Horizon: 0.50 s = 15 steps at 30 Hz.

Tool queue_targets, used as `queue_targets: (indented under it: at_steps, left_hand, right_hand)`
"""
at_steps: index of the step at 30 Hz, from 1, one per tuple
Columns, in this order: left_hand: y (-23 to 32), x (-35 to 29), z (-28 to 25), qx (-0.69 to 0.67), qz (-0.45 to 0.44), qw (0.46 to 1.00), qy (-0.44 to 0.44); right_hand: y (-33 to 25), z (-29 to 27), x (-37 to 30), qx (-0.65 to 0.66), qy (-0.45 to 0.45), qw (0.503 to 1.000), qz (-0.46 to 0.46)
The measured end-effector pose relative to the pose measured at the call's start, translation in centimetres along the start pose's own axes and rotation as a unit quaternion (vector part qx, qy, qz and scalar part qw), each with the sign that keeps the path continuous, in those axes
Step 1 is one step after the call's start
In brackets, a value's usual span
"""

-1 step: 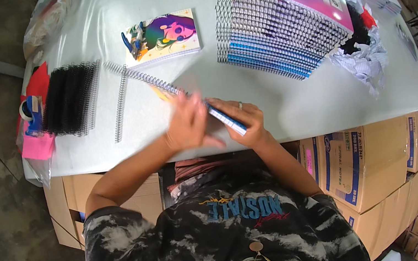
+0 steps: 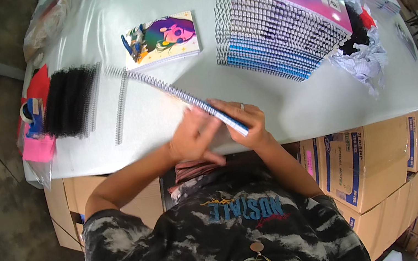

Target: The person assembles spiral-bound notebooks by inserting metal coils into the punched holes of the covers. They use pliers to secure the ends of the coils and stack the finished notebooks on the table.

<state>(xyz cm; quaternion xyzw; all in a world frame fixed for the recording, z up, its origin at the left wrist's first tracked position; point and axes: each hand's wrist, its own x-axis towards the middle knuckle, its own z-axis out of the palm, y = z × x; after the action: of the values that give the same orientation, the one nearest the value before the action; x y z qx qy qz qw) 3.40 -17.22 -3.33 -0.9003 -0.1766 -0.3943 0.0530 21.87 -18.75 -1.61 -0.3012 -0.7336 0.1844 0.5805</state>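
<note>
My right hand (image 2: 243, 120) grips a notebook (image 2: 237, 126) held on edge, with its spine tilted up and to the left. A long dark spiral wire coil (image 2: 156, 84) runs along that spine and reaches out past the far end toward the table's middle left. My left hand (image 2: 194, 135), slightly blurred, lies against the left side of the notebook and coil with fingers stretched and thumb apart. Most of the notebook's cover is hidden by my hands. A loose coil (image 2: 121, 109) lies to the left of it on the table.
Pliers (image 2: 136, 45) rest on a notebook with a colourful cover (image 2: 177, 31). At left are a black bundle of coils (image 2: 72, 101) and a tape dispenser (image 2: 34, 116). Fanned spiral notebooks (image 2: 280, 28) and crumpled paper (image 2: 362, 64) lie right. Cardboard boxes (image 2: 370, 158) stand below.
My left hand has moved slightly down toward me, its fingers now flatter along the notebook, uncovering more of the coil. My right hand stays in place.
</note>
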Motion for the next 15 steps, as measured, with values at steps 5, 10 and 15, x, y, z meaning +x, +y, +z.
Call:
queue_targets:
  at_steps: [5,10,15]
  left_hand:
    - [0.2,0.7,0.5,0.031,0.035,0.995,0.083]
    - [-1.3,1.9,-0.7,0.085,0.138,0.987,-0.009]
    - [0.2,4.9,-2.6,0.068,-0.065,0.995,-0.023]
  right_hand:
    - [-0.5,1.0,-0.1,-0.004,-0.021,1.000,-0.015]
    - [0.0,0.3,0.5,-0.006,0.002,1.000,0.030]
    - [-1.5,1.7,0.6,-0.015,-0.027,1.000,0.003]
